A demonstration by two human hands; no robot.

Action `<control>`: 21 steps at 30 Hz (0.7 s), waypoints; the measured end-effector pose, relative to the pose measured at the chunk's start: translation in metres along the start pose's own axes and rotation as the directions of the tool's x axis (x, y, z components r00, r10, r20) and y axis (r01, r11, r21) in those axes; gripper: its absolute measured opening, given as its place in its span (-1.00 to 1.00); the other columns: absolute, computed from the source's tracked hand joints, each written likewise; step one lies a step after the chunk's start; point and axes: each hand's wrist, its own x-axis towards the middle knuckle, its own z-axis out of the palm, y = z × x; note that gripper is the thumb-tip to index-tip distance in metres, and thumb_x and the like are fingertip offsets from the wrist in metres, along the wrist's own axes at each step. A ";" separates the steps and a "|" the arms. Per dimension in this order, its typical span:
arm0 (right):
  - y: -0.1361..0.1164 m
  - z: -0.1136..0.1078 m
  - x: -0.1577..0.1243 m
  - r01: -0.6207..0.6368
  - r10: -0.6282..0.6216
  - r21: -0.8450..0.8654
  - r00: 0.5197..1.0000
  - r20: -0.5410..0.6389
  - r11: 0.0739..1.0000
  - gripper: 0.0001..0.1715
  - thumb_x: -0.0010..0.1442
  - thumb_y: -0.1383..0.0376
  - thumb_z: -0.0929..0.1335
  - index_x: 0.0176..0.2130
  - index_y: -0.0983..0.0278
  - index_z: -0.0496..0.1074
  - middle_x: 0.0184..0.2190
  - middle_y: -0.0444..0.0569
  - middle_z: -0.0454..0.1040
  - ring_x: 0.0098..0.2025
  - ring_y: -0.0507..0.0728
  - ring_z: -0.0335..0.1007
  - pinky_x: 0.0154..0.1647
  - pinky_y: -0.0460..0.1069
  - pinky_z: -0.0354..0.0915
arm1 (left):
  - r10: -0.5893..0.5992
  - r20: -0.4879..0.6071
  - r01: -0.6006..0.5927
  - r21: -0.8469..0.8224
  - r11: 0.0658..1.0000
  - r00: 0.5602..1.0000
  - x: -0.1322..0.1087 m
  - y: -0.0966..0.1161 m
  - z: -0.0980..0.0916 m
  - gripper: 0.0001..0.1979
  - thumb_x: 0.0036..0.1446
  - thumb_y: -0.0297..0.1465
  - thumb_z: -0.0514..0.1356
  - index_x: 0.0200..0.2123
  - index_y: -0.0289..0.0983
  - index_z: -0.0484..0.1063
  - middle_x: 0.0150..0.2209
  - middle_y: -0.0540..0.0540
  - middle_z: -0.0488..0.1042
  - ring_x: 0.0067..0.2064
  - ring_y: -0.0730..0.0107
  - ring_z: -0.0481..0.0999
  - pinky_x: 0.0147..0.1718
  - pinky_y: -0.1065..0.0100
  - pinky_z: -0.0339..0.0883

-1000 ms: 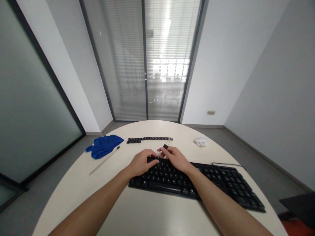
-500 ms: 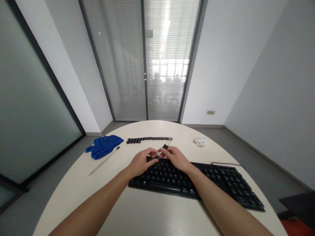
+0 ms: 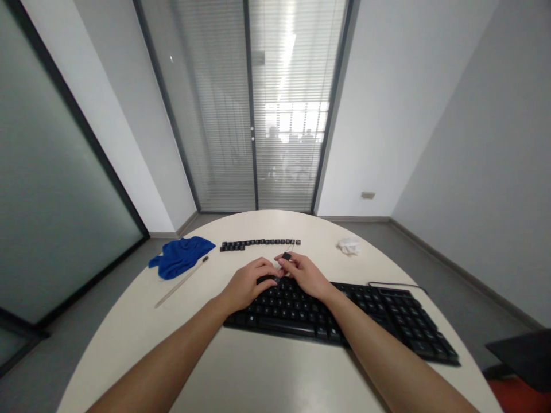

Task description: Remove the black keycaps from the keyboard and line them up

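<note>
A black keyboard (image 3: 284, 326) lies before me, with both hands over its upper left part. In my right hand (image 3: 307, 274) is a keycap puller (image 3: 286, 256); its dark grip is pinched between thumb and fingers, and thin wires stick out on the far side. My left hand (image 3: 247, 285) is closed at the keyboard's top edge, its thumb and fingertips around a small black keycap (image 3: 276, 279), partly hidden. Beyond the hands, a row of loose black keycaps (image 3: 262, 242) lies on the table, with a shorter row at its left end.
A blue cloth (image 3: 181, 256) and a thin long-handled brush (image 3: 183, 281) lie at the left of the round white table (image 3: 267, 378). Crumpled white tissue (image 3: 349, 246) lies at the right. The keyboard's cable (image 3: 398, 285) runs behind it. A chair (image 3: 523, 358) stands at the right.
My left fingertips have lowered towards the keys with the keycap. The puller's grip in my right hand has shifted slightly left.
</note>
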 end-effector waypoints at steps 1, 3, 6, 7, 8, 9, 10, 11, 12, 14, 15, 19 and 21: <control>0.000 0.000 0.000 0.002 -0.002 -0.003 1.000 0.004 1.000 -0.55 0.24 -0.02 0.30 -0.17 0.32 0.44 -0.41 -0.04 0.55 -0.33 0.12 0.47 -0.27 -0.04 0.30 | 0.006 0.002 -0.007 0.006 1.000 1.000 0.000 0.001 0.000 -0.83 0.24 -0.31 0.15 -0.16 -0.13 0.52 -0.11 -0.04 0.47 -0.05 0.33 0.46 0.01 0.31 0.31; -0.001 0.000 0.000 0.006 -0.006 -0.023 1.000 0.007 1.000 -0.57 0.25 -0.01 0.29 -0.24 0.31 0.43 -0.42 -0.04 0.55 -0.34 0.11 0.47 -0.26 -0.03 0.30 | 0.024 0.011 -0.024 0.017 1.000 1.000 0.000 0.002 -0.001 -0.83 0.25 -0.32 0.14 -0.15 -0.13 0.51 -0.10 -0.04 0.46 -0.05 0.33 0.46 0.02 0.30 0.31; 0.000 -0.001 0.001 -0.012 0.012 -0.064 1.000 0.000 0.998 -0.56 0.26 -0.01 0.28 -0.32 0.31 0.41 -0.45 -0.04 0.55 -0.38 0.10 0.46 -0.26 -0.03 0.30 | 0.057 0.032 -0.057 0.025 0.998 0.998 -0.001 0.004 0.000 -0.84 0.26 -0.33 0.13 -0.15 -0.15 0.49 -0.10 -0.04 0.47 -0.04 0.33 0.45 0.01 0.30 0.30; 0.001 -0.001 0.001 -0.019 0.019 -0.074 1.000 -0.005 0.997 -0.56 0.26 -0.02 0.27 -0.32 0.31 0.41 -0.46 -0.04 0.55 -0.39 0.10 0.45 -0.26 -0.03 0.30 | 0.060 0.031 -0.060 0.024 0.998 0.998 -0.001 0.004 0.000 -0.85 0.26 -0.34 0.13 -0.15 -0.16 0.48 -0.11 -0.04 0.48 -0.05 0.33 0.45 0.00 0.30 0.30; 0.001 -0.001 0.001 -0.024 0.023 -0.079 1.000 -0.012 0.997 -0.56 0.26 -0.02 0.27 -0.32 0.31 0.41 -0.46 -0.03 0.55 -0.39 0.10 0.45 -0.26 -0.02 0.30 | 0.053 0.021 -0.054 0.022 0.998 0.998 -0.001 0.004 0.000 -0.85 0.26 -0.34 0.13 -0.15 -0.17 0.47 -0.12 -0.04 0.48 -0.07 0.34 0.45 -0.01 0.31 0.31; 0.002 -0.001 0.001 -0.026 0.025 -0.079 1.000 -0.016 0.997 -0.55 0.26 -0.02 0.27 -0.31 0.31 0.41 -0.46 -0.03 0.55 -0.38 0.11 0.45 -0.26 -0.02 0.30 | 0.036 0.001 -0.036 0.022 0.999 0.999 -0.001 0.003 0.000 -0.85 0.26 -0.35 0.13 -0.15 -0.18 0.46 -0.14 -0.05 0.48 -0.10 0.34 0.45 -0.04 0.32 0.32; 0.002 -0.002 0.001 -0.027 0.025 -0.073 0.999 -0.019 0.997 -0.55 0.26 -0.02 0.27 -0.29 0.31 0.41 -0.46 -0.03 0.55 -0.38 0.11 0.46 -0.26 -0.03 0.30 | 0.012 -0.025 -0.012 0.022 1.000 1.000 0.000 0.003 0.000 -0.85 0.26 -0.35 0.13 -0.15 -0.18 0.46 -0.15 -0.05 0.49 -0.13 0.35 0.45 -0.08 0.33 0.33; 0.003 -0.002 0.001 -0.026 0.025 -0.066 0.999 -0.021 0.997 -0.55 0.26 -0.03 0.27 -0.28 0.31 0.41 -0.46 -0.03 0.55 -0.37 0.11 0.46 -0.26 -0.03 0.30 | -0.016 -0.053 0.017 0.023 1.000 0.998 0.001 0.002 0.000 -0.85 0.25 -0.34 0.13 -0.15 -0.19 0.45 -0.17 -0.05 0.49 -0.17 0.36 0.45 -0.13 0.34 0.35; 0.003 -0.002 0.001 -0.026 0.025 -0.060 0.999 -0.021 0.998 -0.55 0.26 -0.03 0.26 -0.26 0.31 0.41 -0.45 -0.03 0.56 -0.37 0.11 0.46 -0.26 -0.03 0.31 | -0.042 -0.082 0.045 0.025 0.999 0.996 0.002 0.001 -0.001 -0.84 0.25 -0.34 0.13 -0.15 -0.20 0.45 -0.18 -0.06 0.48 -0.20 0.37 0.45 -0.16 0.34 0.35; 0.002 -0.002 0.001 -0.028 0.027 -0.053 0.999 -0.019 0.998 -0.55 0.26 -0.03 0.26 -0.24 0.31 0.41 -0.44 -0.02 0.56 -0.37 0.11 0.46 -0.26 -0.03 0.31 | -0.076 -0.136 0.081 0.037 0.996 0.988 0.006 0.000 -0.004 -0.84 0.23 -0.34 0.13 -0.14 -0.20 0.45 -0.19 -0.06 0.49 -0.22 0.37 0.46 -0.18 0.33 0.36; 0.002 -0.002 0.001 -0.032 0.031 -0.054 0.999 -0.018 0.998 -0.54 0.26 -0.03 0.26 -0.24 0.31 0.42 -0.44 -0.02 0.56 -0.38 0.11 0.46 -0.27 -0.03 0.31 | -0.083 -0.165 0.092 0.048 0.995 0.983 0.009 0.000 -0.007 -0.84 0.22 -0.34 0.14 -0.15 -0.20 0.45 -0.19 -0.06 0.49 -0.23 0.36 0.46 -0.17 0.32 0.36; 0.002 0.000 0.001 -0.064 0.063 -0.068 0.998 -0.019 0.996 -0.53 0.25 -0.03 0.27 -0.21 0.32 0.43 -0.44 -0.01 0.58 -0.39 0.10 0.46 -0.29 -0.04 0.28 | -0.106 -0.298 0.141 0.095 0.985 0.949 0.021 0.000 -0.026 -0.82 0.18 -0.32 0.18 -0.15 -0.20 0.47 -0.18 -0.07 0.53 -0.22 0.33 0.48 -0.17 0.29 0.36; 0.003 0.000 0.002 -0.068 0.067 -0.069 0.998 -0.018 0.995 -0.54 0.25 -0.02 0.27 -0.21 0.33 0.43 -0.44 -0.01 0.58 -0.38 0.10 0.46 -0.29 -0.04 0.28 | -0.122 -0.358 0.173 0.116 0.978 0.926 0.026 0.002 -0.039 -0.82 0.18 -0.32 0.18 -0.16 -0.20 0.48 -0.17 -0.07 0.55 -0.20 0.33 0.49 -0.16 0.29 0.35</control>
